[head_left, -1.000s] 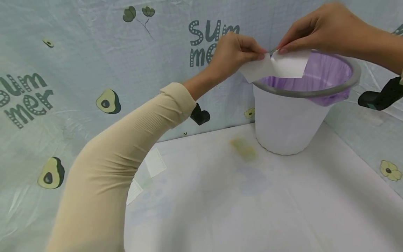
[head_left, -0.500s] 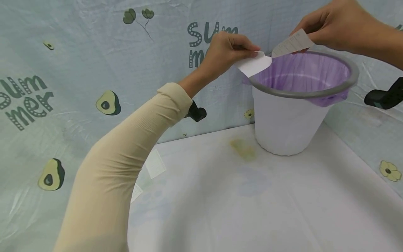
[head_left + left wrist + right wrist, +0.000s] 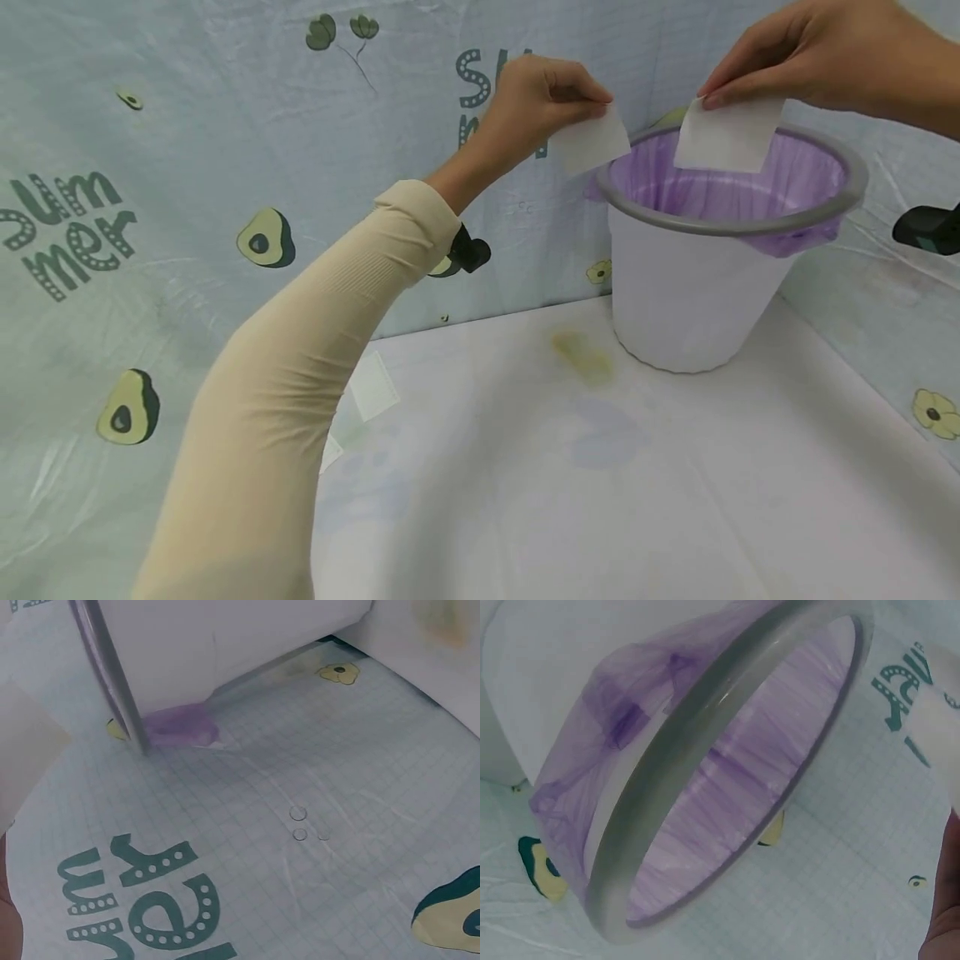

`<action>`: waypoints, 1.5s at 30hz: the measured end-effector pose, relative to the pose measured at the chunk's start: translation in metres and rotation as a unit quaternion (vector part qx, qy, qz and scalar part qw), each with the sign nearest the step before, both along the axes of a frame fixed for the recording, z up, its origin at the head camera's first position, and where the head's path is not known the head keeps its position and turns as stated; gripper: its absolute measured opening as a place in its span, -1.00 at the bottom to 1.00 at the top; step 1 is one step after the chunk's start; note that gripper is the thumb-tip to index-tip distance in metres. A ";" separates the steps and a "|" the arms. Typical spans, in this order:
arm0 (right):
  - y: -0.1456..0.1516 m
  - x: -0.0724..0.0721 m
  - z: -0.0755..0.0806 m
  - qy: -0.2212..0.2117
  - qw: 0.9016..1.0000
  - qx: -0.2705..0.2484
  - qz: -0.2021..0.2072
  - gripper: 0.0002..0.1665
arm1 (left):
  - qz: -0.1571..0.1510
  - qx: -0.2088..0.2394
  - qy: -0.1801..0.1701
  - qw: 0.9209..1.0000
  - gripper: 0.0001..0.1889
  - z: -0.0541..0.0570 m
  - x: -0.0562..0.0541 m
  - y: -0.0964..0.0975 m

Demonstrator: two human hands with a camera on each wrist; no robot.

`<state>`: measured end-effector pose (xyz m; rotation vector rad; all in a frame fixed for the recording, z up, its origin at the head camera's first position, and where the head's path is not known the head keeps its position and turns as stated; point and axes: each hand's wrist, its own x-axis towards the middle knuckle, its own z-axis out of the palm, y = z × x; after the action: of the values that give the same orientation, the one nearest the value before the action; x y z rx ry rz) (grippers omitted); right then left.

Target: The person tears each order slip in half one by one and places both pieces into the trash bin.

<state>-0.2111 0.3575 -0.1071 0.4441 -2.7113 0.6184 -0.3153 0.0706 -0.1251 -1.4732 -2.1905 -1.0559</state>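
In the head view my left hand (image 3: 536, 100) pinches a small piece of white paper (image 3: 594, 143) between thumb and fingers, just left of the bin's rim. My right hand (image 3: 840, 62) pinches another white paper piece (image 3: 729, 137), which hangs over the opening of the bin (image 3: 678, 292). A gap separates the two pieces. The bin is white with a grey rim and a purple plastic liner (image 3: 705, 193). At the left wrist view's edge, part of a paper piece (image 3: 26, 746) shows. The right wrist view catches some fingers (image 3: 943, 915) and blurred paper at its right edge.
Two lined paper slips lie on the white table (image 3: 525, 500), one slip (image 3: 373, 385) partly behind the left sleeve (image 3: 270, 392). A pale printed sheet (image 3: 187, 167) hangs behind the table. Loose liner (image 3: 615, 720) bulges outside the bin's rim.
The paper was stretched between both hands, its halves meeting at a notch. It has come apart into two pieces. My right hand has moved right, and its piece has turned to hang down.
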 end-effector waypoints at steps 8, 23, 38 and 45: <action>0.007 -0.012 0.001 -0.024 0.996 0.084 0.011 -0.72 | 0.014 -0.043 -0.007 0.999 -0.84 0.009 0.003 0.028; 0.023 -0.011 0.000 -0.033 0.982 0.187 -0.014 -0.78 | 0.013 -0.086 -0.068 0.994 -0.82 0.012 0.011 0.075; 0.025 -0.004 -0.013 -0.031 0.980 0.196 0.001 -0.81 | 0.001 -0.144 -0.053 0.988 -0.83 -0.005 0.014 0.091; 0.025 -0.009 -0.018 -0.031 0.978 0.207 0.019 -0.83 | 0.002 -0.173 -0.070 0.982 -0.82 -0.015 0.012 0.088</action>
<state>-0.2203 0.3823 -0.1255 0.5861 -2.8969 0.0692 -0.3037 0.1591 -0.1396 -1.5722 -2.5790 -0.8292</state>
